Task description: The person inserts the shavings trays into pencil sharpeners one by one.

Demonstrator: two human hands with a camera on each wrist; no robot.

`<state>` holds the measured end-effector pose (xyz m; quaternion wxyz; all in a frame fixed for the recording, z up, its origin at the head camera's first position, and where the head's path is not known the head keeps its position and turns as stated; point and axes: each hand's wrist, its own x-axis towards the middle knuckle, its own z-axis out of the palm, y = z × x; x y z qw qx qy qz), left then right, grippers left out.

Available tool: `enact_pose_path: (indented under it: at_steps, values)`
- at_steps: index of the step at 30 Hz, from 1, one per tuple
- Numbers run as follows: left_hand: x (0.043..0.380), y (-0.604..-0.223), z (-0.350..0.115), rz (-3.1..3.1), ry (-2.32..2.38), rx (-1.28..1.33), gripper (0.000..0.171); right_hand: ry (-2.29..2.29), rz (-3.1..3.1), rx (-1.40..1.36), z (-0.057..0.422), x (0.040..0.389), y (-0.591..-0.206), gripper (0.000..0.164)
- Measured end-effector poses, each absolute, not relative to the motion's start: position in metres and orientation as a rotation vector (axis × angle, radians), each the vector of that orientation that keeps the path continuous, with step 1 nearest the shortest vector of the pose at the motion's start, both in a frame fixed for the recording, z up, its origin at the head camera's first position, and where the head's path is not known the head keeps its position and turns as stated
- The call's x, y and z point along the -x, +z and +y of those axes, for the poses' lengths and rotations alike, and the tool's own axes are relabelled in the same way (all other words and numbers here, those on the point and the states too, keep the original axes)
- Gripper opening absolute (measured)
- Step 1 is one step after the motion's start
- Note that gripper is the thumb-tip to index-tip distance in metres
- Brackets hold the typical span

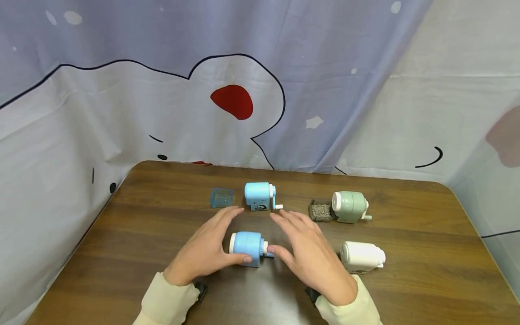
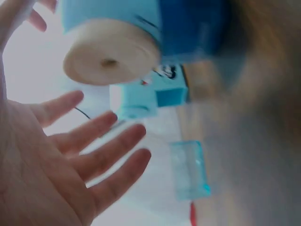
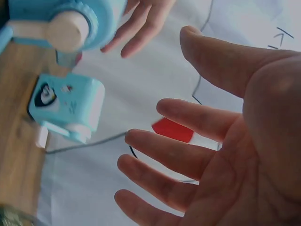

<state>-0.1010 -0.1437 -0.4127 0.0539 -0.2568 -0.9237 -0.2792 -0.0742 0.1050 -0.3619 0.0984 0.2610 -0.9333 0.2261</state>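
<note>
On the wooden table, between my two hands, stands a blue pencil sharpener (image 1: 247, 246) with a white knob and a crank on its right end. My left hand (image 1: 207, 246) is on its left side, fingers spread, the thumb overlapping its front in the head view. In the left wrist view that hand's fingers (image 2: 101, 141) extend apart from the sharpener's round white end (image 2: 110, 52). My right hand (image 1: 306, 250) is on the crank side, fingers spread, thumb tip by the crank. The right wrist view shows its palm (image 3: 221, 174) with nothing in it.
Behind stands a light blue sharpener (image 1: 257, 195) with a panda picture, beside a clear blue drawer (image 1: 222, 197). Back right are a green sharpener (image 1: 350, 206) and a drawer of shavings (image 1: 320, 211). A white sharpener (image 1: 361, 256) lies right of my right hand. A printed curtain (image 1: 162, 104) hangs behind.
</note>
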Motion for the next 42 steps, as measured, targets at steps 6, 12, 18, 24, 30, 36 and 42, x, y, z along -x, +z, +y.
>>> enact_pose_path:
  at_steps: [6, 12, 18, 24, 30, 36, 42]
  values:
    - [0.098, -0.393, -0.127, -2.762, -0.820, 0.715, 0.083, 0.621, -2.738, -0.730, 0.125, 0.069, -0.354, 0.061]
    - [0.094, -0.377, -0.107, -2.708, -0.813, 0.805, 0.075, 0.596, -2.752, -0.684, 0.152, 0.064, -0.353, 0.061]
    - [0.088, -0.371, -0.083, -2.648, -0.785, 0.843, 0.070, 0.601, -2.764, -0.614, 0.181, 0.059, -0.350, 0.059]
    - [0.081, -0.365, -0.056, -2.667, -0.715, 0.843, 0.076, 0.616, -2.823, -0.570, 0.207, 0.058, -0.351, 0.059]
    - [0.078, -0.359, -0.029, -2.695, -0.627, 0.915, 0.080, 0.635, -2.881, -0.535, 0.229, 0.057, -0.351, 0.059]
    - [0.075, -0.369, -0.008, -2.751, -0.563, 0.982, 0.085, 0.631, -2.903, -0.575, 0.241, 0.057, -0.354, 0.060]
    - [0.073, -0.388, 0.008, -2.888, -0.514, 0.903, 0.092, 0.621, -2.923, -0.603, 0.247, 0.058, -0.358, 0.062]
